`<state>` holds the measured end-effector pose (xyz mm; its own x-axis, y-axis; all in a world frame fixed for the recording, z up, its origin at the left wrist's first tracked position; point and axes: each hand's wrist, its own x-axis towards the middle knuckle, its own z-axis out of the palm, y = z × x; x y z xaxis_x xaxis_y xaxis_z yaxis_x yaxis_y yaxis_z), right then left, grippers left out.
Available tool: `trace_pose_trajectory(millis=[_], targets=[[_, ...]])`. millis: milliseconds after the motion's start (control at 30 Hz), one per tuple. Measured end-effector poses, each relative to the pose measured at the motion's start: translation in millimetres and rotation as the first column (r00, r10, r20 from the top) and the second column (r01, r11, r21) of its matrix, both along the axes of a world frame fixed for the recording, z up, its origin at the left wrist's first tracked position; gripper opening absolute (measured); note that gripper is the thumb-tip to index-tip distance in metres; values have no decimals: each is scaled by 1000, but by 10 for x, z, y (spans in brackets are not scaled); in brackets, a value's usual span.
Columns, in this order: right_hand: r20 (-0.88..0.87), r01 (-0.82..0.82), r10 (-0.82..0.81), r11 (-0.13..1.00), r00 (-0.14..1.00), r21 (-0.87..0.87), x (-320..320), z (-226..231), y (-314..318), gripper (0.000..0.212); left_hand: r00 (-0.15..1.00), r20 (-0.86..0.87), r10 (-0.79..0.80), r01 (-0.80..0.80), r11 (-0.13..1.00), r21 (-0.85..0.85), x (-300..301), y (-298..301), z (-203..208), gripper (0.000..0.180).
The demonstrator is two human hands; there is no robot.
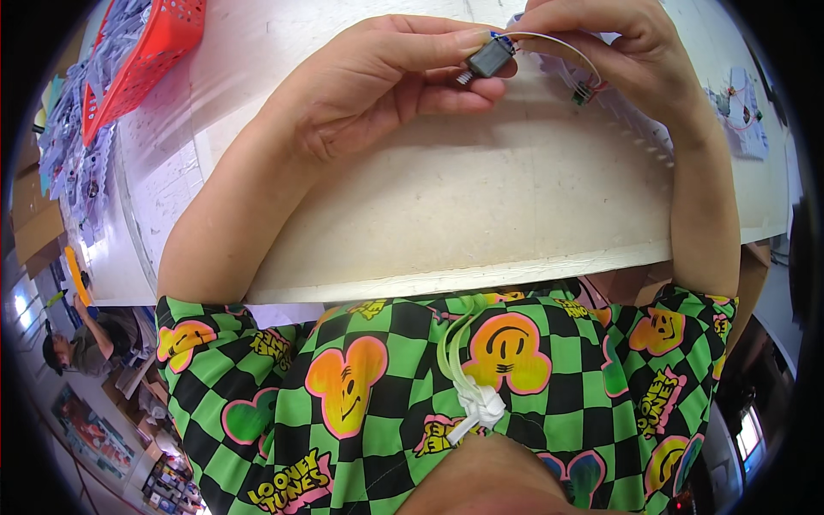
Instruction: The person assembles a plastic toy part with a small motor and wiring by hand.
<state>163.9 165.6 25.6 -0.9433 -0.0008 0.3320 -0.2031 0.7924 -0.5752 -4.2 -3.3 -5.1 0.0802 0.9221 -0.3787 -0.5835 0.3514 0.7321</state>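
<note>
Small dark motor (491,60) with attached wires, held above the far middle part of the bench (446,206). The left hand (378,81) grips the motor between its thumb, laid along the top, and the fingers beneath; the ribbed shaft (464,78) points toward the near left, free of the fingers. This grip probably serves to steady the body while turning its wired end toward the right hand (631,51). The right hand's fingers are drawn narrowly together just beside that end; whether they pinch a wire cannot be told, since the contact is too small to make out. A pale wire (562,41) arcs rightward beneath the right hand to a small green circuit board (582,93), which appears to hang from its leads, their slack presumably leaving the motor free to be turned. Farther right, a clear bag (745,129) with wired parts lies on the bench, apart from the working space. At the far left, a red perforated basket (142,64) contains bagged items, and more clear packets (73,172) lie heaped against its outer left side, perhaps kept there to leave the middle unobstructed.
</note>
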Motion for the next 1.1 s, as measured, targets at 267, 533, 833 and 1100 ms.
trace_pose_trajectory(millis=[267, 533, 833, 1100], targets=[[33, 67, -62, 984, 998, -165, 33, 8, 52, 20, 998, 67, 2, -2, 1000, 3, -19, 26, -9, 37], [-38, 28, -28, 1000, 999, -2, 32, 149, -153, 24, 997, 73, 2, 2, 998, -56, 27, 31, 16, 35], [174, 149, -88, 913, 981, -379, 66, 64, -133, 12, 995, 79, -55, 57, 998, -23, 71, 9, 63, 35], [378, 223, -34, 855, 925, -469, 67, 185, -164, 15, 994, 84, -66, 66, 998, 4, 3, -2, 74, 36]])
